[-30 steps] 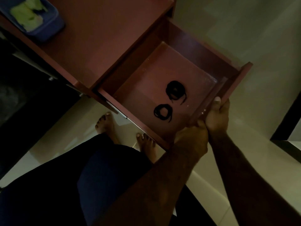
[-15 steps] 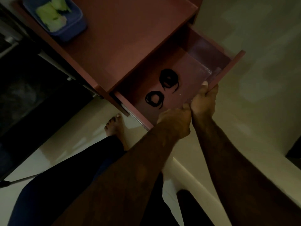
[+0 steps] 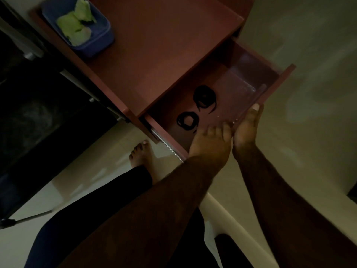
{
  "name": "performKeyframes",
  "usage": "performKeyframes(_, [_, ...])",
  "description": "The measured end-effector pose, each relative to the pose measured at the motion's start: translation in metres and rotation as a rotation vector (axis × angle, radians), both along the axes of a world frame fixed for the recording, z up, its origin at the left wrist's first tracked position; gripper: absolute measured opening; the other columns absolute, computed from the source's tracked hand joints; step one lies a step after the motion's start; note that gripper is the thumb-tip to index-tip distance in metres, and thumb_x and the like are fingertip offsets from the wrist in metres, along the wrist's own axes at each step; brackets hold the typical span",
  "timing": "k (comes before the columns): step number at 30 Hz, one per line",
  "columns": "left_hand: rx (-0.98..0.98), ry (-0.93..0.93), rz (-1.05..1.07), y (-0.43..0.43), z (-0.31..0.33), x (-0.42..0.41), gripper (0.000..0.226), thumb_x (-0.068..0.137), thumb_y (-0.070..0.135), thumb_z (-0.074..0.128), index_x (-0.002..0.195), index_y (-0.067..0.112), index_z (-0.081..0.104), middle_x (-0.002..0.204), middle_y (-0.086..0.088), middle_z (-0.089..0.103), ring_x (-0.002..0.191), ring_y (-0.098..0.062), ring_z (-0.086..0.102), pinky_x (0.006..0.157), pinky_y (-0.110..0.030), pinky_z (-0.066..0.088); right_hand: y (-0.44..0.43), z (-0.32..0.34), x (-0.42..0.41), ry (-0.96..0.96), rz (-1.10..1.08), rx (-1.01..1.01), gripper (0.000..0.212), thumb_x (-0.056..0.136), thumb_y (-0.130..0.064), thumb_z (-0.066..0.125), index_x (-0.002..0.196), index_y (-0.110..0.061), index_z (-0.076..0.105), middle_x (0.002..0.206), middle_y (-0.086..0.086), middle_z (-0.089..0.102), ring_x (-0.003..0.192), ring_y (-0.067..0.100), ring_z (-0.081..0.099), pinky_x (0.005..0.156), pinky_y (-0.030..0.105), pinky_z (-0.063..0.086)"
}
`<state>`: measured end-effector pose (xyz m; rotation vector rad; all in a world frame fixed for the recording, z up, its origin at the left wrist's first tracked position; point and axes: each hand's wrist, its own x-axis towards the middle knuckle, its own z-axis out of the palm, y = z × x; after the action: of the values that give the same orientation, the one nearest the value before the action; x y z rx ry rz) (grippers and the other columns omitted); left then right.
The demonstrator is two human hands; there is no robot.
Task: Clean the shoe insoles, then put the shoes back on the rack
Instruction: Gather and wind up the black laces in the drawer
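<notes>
A red-brown drawer (image 3: 279, 79) stands partly pulled out of a wooden cabinet (image 3: 164, 47). Two coiled black shoelaces lie on its floor, one (image 3: 204, 97) farther in and one (image 3: 187, 120) nearer me. My left hand (image 3: 210, 146) grips the drawer's front panel, with its fingers curled over the top edge. Right beside it, my right hand (image 3: 245, 132) holds the same panel with the thumb pointing up along the rim. No shoes or insoles are in view.
A blue tub (image 3: 100, 45) holding green cloths (image 3: 74, 28) sits on the cabinet top at the far left. Left of the cabinet is a dark opening (image 3: 38, 113). My bare foot (image 3: 141, 153) stands on the pale tiled floor below the drawer.
The drawer has slid further into the cabinet, and both hands have moved along with its front panel. Less of the drawer floor shows now.
</notes>
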<state>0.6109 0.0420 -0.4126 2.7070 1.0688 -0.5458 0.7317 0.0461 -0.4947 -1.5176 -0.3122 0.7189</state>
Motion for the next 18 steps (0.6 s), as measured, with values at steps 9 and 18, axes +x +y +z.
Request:
performKeyframes(9, [0.121, 0.042, -0.169, 0.020, -0.009, -0.011, 0.063, 0.108, 0.025, 0.014, 0.157, -0.007, -0.008, 0.168, -0.029, 0.002, 0.157, -0.041, 0.002, 0.127, -0.051, -0.002, 0.025, -0.009, -0.014, 0.071, -0.068, -0.024, 0.090, 0.088, -0.079, 0.044, 0.160, -0.028, 0.028, 0.161, 0.005, 0.041, 0.143, 0.021, 0.048, 0.119, 0.051, 0.039])
performKeyframes(18, [0.529, 0.123, -0.217, 0.111, -0.008, -0.077, 0.072, 0.109, 0.040, 0.019, 0.159, -0.004, -0.010, 0.168, -0.027, -0.008, 0.157, -0.041, -0.003, 0.125, -0.054, -0.001, 0.137, -0.005, -0.056, -0.005, 0.051, -0.088, 0.086, 0.098, -0.068, 0.022, 0.165, -0.017, 0.010, 0.172, 0.008, 0.015, 0.156, 0.025, 0.022, 0.127, 0.048, 0.022])
